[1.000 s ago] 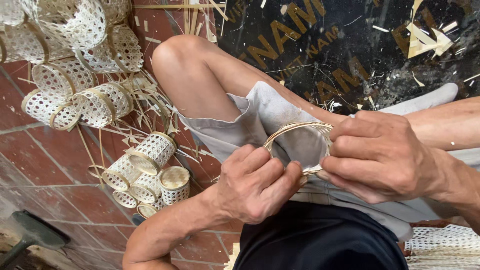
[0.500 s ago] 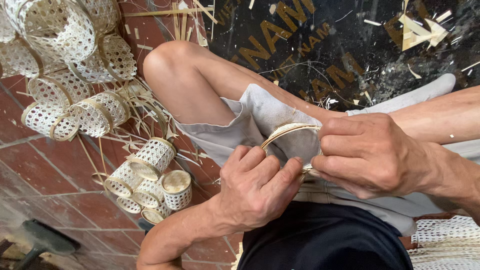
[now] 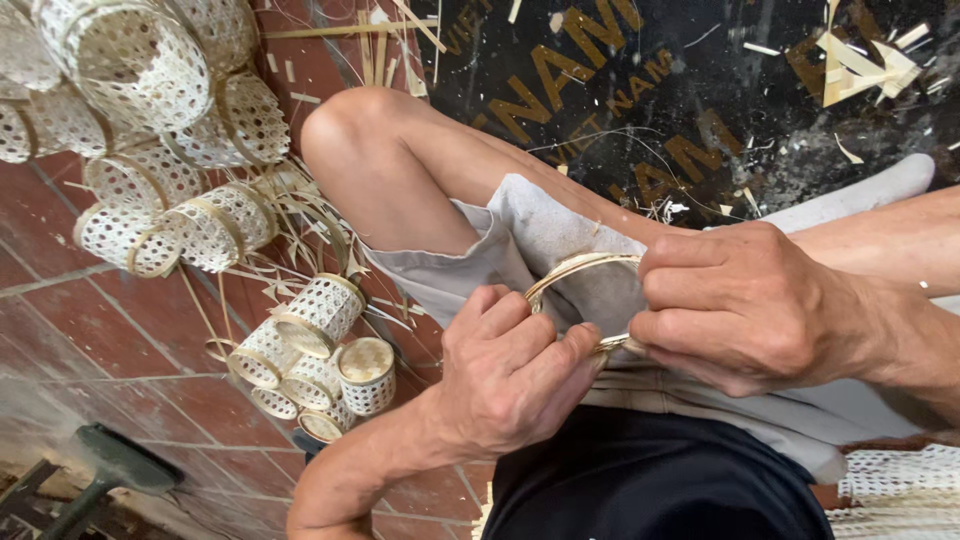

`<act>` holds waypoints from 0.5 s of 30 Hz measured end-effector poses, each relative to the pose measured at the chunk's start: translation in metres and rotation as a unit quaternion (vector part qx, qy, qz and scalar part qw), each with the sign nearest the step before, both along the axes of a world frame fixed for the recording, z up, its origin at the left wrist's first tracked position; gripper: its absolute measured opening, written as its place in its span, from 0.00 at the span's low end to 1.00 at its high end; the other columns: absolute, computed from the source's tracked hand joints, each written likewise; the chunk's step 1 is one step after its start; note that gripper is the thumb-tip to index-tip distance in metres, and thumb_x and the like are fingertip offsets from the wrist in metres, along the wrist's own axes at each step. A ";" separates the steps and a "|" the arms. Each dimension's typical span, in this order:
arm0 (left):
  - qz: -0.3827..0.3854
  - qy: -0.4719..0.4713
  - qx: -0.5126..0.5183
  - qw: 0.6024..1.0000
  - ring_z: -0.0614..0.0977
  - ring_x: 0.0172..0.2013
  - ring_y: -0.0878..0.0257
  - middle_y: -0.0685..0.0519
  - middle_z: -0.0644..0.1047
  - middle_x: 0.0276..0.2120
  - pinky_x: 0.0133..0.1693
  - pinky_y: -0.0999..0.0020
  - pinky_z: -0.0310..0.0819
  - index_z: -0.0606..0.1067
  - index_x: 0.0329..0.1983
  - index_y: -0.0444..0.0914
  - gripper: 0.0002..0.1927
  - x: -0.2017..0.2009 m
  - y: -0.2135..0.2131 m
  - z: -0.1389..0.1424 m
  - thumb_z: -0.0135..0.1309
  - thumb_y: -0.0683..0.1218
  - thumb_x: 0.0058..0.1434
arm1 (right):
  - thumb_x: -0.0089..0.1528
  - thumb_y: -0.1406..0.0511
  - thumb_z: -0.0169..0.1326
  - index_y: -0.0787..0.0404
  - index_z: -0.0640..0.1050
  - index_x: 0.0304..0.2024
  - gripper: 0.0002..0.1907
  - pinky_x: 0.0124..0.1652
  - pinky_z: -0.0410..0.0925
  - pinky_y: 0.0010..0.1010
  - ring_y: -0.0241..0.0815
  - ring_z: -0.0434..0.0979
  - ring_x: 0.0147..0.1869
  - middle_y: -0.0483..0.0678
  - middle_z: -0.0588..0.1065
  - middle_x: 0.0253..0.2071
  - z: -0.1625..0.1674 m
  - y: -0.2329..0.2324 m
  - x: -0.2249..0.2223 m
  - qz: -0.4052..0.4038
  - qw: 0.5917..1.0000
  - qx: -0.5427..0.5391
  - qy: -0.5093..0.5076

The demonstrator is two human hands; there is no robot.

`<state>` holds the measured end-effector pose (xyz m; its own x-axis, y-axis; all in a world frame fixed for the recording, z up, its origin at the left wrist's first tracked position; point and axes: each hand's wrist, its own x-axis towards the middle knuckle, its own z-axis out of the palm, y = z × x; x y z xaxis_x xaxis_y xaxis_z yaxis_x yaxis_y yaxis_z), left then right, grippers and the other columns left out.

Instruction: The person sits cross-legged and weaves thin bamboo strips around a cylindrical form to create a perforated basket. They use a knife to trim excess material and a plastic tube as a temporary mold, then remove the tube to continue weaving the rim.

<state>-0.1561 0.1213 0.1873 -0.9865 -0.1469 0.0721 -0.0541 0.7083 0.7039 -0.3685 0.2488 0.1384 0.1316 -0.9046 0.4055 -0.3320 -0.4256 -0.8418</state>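
Note:
Both my hands grip a thin bamboo strip ring (image 3: 578, 266) over my lap, above my grey shorts (image 3: 545, 235). My left hand (image 3: 510, 375) pinches the lower left part of the ring, with the fingers curled around it. My right hand (image 3: 745, 305) closes over the ring's right side and hides that part. Only the ring's upper arc and a short piece between the hands show. My bent bare knee (image 3: 365, 125) rises to the upper left.
Several small woven bamboo baskets (image 3: 320, 355) lie on the red tile floor (image 3: 90, 330) at left, with bigger ones (image 3: 130, 60) piled at top left. Loose bamboo strips (image 3: 300, 215) are scattered about. A dark printed mat (image 3: 640, 90) lies behind the knee. Woven white mesh (image 3: 895, 490) sits at bottom right.
The view has shifted slightly. Both hands keep their hold on the ring, and the left hand's fingers have worked a little along it.

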 end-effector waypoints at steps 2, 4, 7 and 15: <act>0.014 0.000 -0.014 1.000 0.68 0.28 0.58 0.55 0.66 0.26 0.33 0.60 0.60 0.79 0.44 0.34 0.18 0.001 0.001 -0.001 0.69 0.40 0.51 | 0.52 0.69 0.65 0.66 0.77 0.30 0.09 0.24 0.65 0.34 0.46 0.74 0.31 0.47 0.67 0.25 -0.001 -0.002 0.002 -0.003 1.000 -0.003 0.000; 0.021 0.000 -0.023 1.000 0.68 0.27 0.59 0.56 0.66 0.25 0.33 0.61 0.60 0.79 0.43 0.33 0.17 0.002 0.003 -0.002 0.69 0.39 0.51 | 0.51 0.69 0.65 0.66 0.76 0.29 0.09 0.22 0.64 0.34 0.45 0.73 0.30 0.47 0.66 0.24 -0.002 -0.003 0.003 -0.006 1.000 -0.005 0.002; 0.033 0.000 -0.021 0.999 0.68 0.27 0.59 0.55 0.66 0.25 0.33 0.61 0.60 0.79 0.43 0.33 0.17 0.002 0.005 -0.003 0.69 0.39 0.50 | 0.52 0.70 0.65 0.65 0.75 0.28 0.10 0.22 0.62 0.34 0.44 0.71 0.28 0.46 0.65 0.24 -0.004 -0.004 0.003 -0.005 1.000 -0.010 0.002; 0.016 -0.013 0.022 1.000 0.68 0.29 0.58 0.55 0.65 0.26 0.39 0.58 0.61 0.78 0.44 0.35 0.19 0.003 0.000 -0.002 0.70 0.41 0.49 | 0.55 0.70 0.64 0.64 0.75 0.29 0.09 0.23 0.62 0.34 0.41 0.69 0.29 0.44 0.64 0.24 -0.002 -0.006 0.002 0.012 1.000 0.011 -0.019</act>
